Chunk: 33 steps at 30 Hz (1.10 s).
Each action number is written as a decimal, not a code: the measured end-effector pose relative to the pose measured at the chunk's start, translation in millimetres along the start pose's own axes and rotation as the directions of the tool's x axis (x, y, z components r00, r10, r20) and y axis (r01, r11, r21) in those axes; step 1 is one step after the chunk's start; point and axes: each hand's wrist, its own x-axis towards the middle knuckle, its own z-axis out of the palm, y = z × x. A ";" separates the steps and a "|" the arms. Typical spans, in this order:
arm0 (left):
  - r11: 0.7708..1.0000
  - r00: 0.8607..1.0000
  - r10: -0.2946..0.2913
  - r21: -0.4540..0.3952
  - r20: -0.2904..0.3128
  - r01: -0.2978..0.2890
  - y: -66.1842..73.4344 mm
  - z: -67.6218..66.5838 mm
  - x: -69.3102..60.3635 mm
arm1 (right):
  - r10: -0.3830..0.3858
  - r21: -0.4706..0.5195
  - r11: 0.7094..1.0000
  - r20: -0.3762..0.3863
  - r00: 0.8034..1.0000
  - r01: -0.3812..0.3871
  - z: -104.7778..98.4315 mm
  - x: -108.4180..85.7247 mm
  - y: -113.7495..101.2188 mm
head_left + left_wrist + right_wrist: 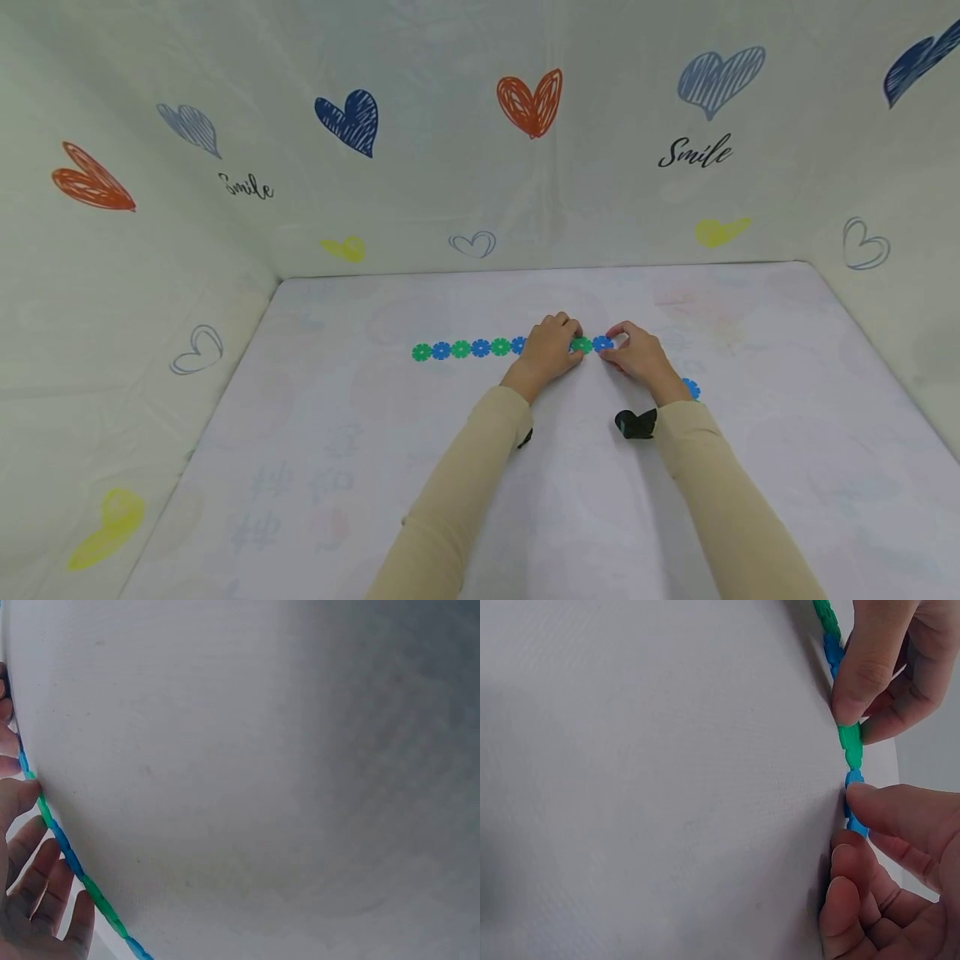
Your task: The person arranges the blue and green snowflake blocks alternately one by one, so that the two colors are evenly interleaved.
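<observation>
A row of toothed plastic discs, snowflake-shaped and alternating green and blue, lies across the table, from a green disc (422, 352) at the left end. My left hand (552, 348) covers part of the row and pinches a green disc (581, 345) near its right end. At that end my right hand (639, 357) pinches a blue disc (602, 342) between thumb and fingers. In the right wrist view, the held green disc (850, 744) and blue disc (857, 826) meet edge to edge. Whether their slots interlock, I cannot tell.
Another blue disc (692, 388) lies apart, partly hidden by the right wrist. A black wrist camera (636, 424) shows beside the right cuff. The white table (337, 500) meets a cloth wall (435, 167) printed with hearts at the back and sides.
</observation>
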 end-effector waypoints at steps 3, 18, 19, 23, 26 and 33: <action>1.000 1.000 -0.001 -0.006 0.003 0.001 -0.2 0.3 0.6 | -0.015 0.025 1.000 0.007 1.000 0.014 -1.6 -1.7 1.2; 1.000 1.000 -0.011 -0.011 0.011 0.011 -1.6 1.7 0.1 | -0.123 0.141 0.980 -0.138 0.983 0.142 -12.3 -34.5 14.0; 1.000 1.000 -0.009 -0.010 0.007 0.009 -1.5 1.7 0.1 | -0.130 0.142 0.978 -0.157 0.979 0.153 -14.8 -38.8 14.8; 1.000 1.000 -0.006 -0.017 0.003 0.006 -1.4 2.0 0.5 | -0.147 0.147 0.972 -0.233 0.961 0.184 -24.1 -52.6 21.4; 1.000 1.000 -0.008 -0.028 0.001 0.008 -1.9 2.8 1.0 | -0.141 0.141 0.973 -0.278 0.950 0.185 -27.7 -51.9 36.3; 0.999 1.000 -0.010 -0.039 0.007 0.010 -3.3 3.6 0.8 | -0.126 0.104 0.980 -0.339 0.932 0.170 -21.3 -20.5 102.6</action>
